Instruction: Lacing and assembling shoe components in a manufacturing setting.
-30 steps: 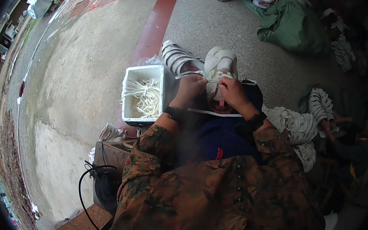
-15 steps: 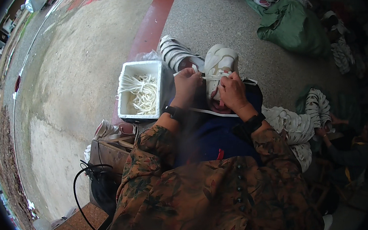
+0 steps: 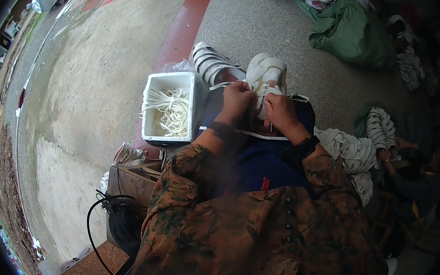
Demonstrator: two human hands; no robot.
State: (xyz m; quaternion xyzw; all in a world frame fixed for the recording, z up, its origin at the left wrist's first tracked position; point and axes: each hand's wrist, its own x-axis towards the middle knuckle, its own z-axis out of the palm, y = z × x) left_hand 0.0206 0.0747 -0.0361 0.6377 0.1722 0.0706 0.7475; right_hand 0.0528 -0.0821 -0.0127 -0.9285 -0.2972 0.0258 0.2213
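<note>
Fingers of the left hand and right hand pinch narrowly at the white lacing of a white-and-beige sneaker, one o'clock from mid-view. Speckled grey floor carries a bulging green sack at two — red painted stripe at twelve, pale concrete at ten.

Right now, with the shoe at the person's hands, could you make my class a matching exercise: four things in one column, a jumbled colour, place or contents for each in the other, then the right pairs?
Things
1. Box
2. Sack
3. Shoe
4. Cloth

Descriptions
A. Dark blue, in front of the patterned jacket
B. Holds white laces
C. White and beige, at the left hand and right hand
D. Green, on the grey floor

Right pairs: 1-B, 2-D, 3-C, 4-A
</note>
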